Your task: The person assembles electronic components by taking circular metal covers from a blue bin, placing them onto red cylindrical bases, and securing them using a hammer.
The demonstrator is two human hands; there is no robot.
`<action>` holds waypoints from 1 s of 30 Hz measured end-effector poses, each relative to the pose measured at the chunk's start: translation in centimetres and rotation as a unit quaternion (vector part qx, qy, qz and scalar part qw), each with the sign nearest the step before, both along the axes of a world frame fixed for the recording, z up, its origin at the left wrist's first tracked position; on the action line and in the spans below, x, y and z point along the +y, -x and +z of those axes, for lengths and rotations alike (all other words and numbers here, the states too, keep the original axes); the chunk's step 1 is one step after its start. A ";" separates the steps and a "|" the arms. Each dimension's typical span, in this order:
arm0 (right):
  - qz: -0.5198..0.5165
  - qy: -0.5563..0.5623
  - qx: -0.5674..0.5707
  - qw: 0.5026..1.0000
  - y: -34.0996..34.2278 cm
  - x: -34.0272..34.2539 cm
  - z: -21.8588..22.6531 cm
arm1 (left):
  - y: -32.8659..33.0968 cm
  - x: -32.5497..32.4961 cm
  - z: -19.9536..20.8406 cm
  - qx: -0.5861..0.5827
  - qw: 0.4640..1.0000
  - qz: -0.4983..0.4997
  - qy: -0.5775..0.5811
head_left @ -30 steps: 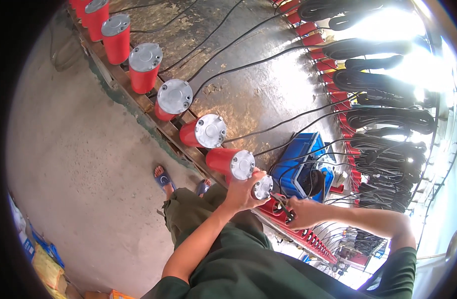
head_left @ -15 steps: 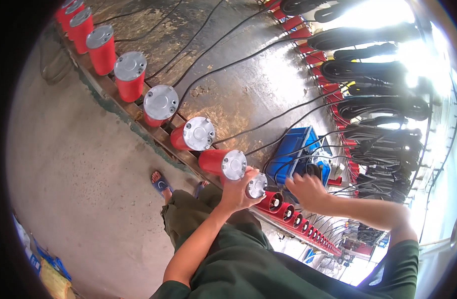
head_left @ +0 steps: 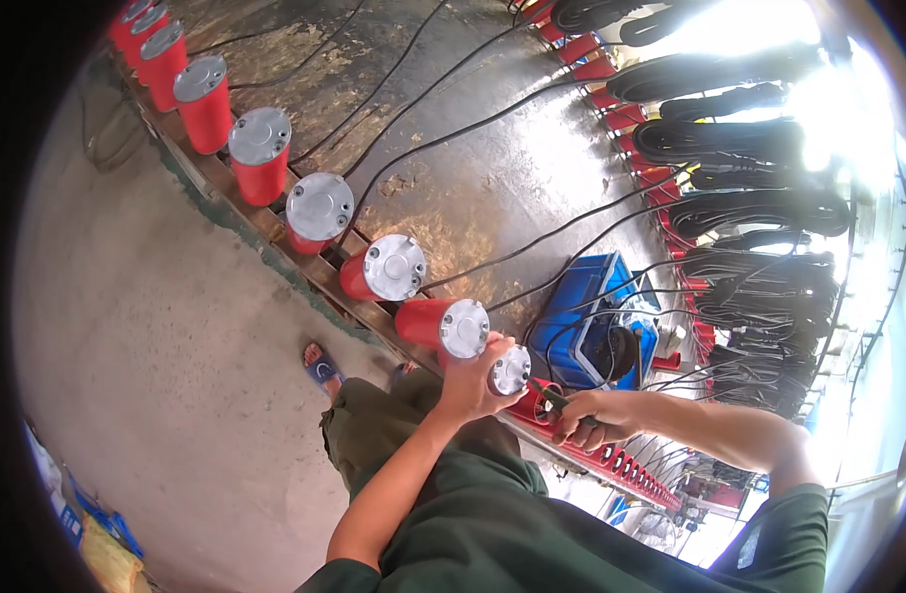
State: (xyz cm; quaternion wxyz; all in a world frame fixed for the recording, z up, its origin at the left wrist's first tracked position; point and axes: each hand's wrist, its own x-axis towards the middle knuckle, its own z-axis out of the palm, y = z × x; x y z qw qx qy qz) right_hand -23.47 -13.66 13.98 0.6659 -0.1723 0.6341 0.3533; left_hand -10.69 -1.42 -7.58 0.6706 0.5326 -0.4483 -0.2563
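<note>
Two bare hands work at a red cylinder with a silver cap (head_left: pixel 508 374): the left hand (head_left: pixel 470 381) is wrapped around its body, fingers closed on it, cap facing up at their one o'clock. The right hand (head_left: pixel 589 417), at three o'clock of the cap, is fisted around a dark tool (head_left: pixel 554 399). Beyond, at eleven o'clock, a row of red cylinders (head_left: pixel 319 212) runs along a wooden rail (head_left: pixel 237 188); a blue crate (head_left: pixel 583 318) sits at one o'clock

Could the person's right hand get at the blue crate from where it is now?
Probably yes. The right hand is shut around a dark tool, and the blue crate lies just beyond it with only loose black cables across it. The hand is full, though, so grasping anything there would be awkward.
</note>
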 end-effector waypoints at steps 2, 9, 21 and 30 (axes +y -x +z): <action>0.265 0.070 -0.010 0.962 -0.5 -0.8 0.9 | 0.1 0.1 0.0 0.000 1.000 0.000 -0.003; 0.793 0.354 -0.124 0.480 -2.6 -2.2 2.1 | -0.2 -0.2 -0.5 -0.016 1.000 0.012 0.006; 0.873 0.352 -0.185 0.281 -6.8 -2.7 1.0 | 0.0 0.0 -0.9 0.003 1.000 0.001 -0.006; 0.839 0.275 -0.092 0.461 -6.2 1.1 0.9 | 0.3 0.4 -1.2 0.010 1.000 -0.013 -0.019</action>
